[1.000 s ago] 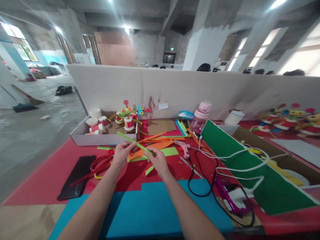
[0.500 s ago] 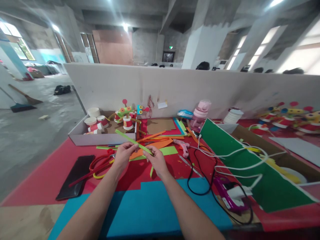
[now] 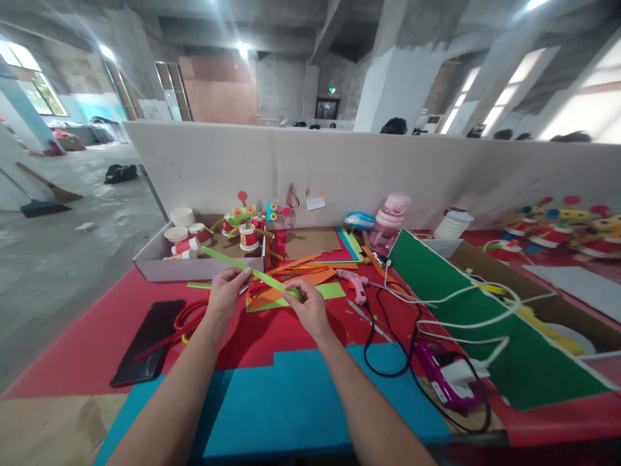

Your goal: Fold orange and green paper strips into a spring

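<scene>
A narrow light-green paper strip point(image 3: 266, 278) is stretched between my hands above the red table. My left hand point(image 3: 227, 292) pinches it part-way along, and its free end slants up to the far left. With thumb and fingers, my right hand point(image 3: 306, 304) grips the near end, where the strip curls round into a small loop. Beneath the hands lie orange paper pieces point(image 3: 320, 277) and a light-green sheet point(image 3: 334, 291). Red-handled scissors point(image 3: 187, 315) lie partly hidden behind my left wrist.
A black phone point(image 3: 148, 343) lies at left. Paper cups and a paper robot figure point(image 3: 247, 234) occupy a white box point(image 3: 194, 270). At right are a pink glue gun point(image 3: 356, 285), trailing cables, a purple power strip point(image 3: 449, 378) and a green-sided box point(image 3: 466, 323). Blue sheets point(image 3: 291, 401) lie in front.
My left hand has shifted left along the strip, away from my right hand. The near end, which hung down below my right fingers, is now curled up in them.
</scene>
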A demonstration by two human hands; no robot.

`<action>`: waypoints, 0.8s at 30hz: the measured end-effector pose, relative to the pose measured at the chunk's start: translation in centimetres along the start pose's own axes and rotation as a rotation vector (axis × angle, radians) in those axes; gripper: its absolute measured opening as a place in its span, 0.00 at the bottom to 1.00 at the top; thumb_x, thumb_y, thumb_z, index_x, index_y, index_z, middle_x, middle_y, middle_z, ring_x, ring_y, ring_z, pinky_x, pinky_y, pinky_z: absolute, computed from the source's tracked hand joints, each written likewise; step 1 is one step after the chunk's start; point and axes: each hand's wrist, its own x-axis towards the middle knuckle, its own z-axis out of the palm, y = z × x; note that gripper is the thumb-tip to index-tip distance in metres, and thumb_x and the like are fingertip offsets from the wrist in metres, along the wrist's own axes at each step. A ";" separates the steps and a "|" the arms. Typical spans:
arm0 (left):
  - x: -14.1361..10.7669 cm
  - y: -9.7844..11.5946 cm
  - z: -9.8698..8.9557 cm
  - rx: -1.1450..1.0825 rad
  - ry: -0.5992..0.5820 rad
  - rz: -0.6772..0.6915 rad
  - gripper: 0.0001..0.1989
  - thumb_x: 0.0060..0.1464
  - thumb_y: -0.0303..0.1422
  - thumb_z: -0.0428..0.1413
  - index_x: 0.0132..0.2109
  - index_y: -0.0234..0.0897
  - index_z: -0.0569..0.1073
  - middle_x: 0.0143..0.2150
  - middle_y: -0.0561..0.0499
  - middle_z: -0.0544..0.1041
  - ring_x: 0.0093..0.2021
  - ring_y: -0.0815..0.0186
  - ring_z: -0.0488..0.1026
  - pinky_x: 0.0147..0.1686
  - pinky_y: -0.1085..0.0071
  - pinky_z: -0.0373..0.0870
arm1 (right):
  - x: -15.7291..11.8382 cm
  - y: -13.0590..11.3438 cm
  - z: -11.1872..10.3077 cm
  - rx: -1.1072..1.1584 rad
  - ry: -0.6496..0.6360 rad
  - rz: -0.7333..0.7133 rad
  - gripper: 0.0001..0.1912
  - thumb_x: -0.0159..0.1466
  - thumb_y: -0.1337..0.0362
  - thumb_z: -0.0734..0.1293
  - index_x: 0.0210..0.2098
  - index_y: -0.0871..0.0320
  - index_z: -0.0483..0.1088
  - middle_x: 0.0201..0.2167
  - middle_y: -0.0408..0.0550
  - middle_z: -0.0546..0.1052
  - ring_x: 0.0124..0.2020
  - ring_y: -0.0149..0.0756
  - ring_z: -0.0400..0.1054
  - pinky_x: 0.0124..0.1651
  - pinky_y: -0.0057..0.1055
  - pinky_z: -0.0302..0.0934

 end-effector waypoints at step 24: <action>-1.3 0.5 0.9 0.246 -0.285 -0.004 0.13 0.44 0.40 0.66 0.27 0.33 0.76 0.20 0.51 0.74 0.21 0.69 0.69 0.25 0.73 0.65 | 0.2 -0.9 0.0 0.313 -0.223 0.379 0.20 0.52 0.50 0.73 0.36 0.58 0.77 0.36 0.48 0.80 0.38 0.38 0.72 0.42 0.32 0.64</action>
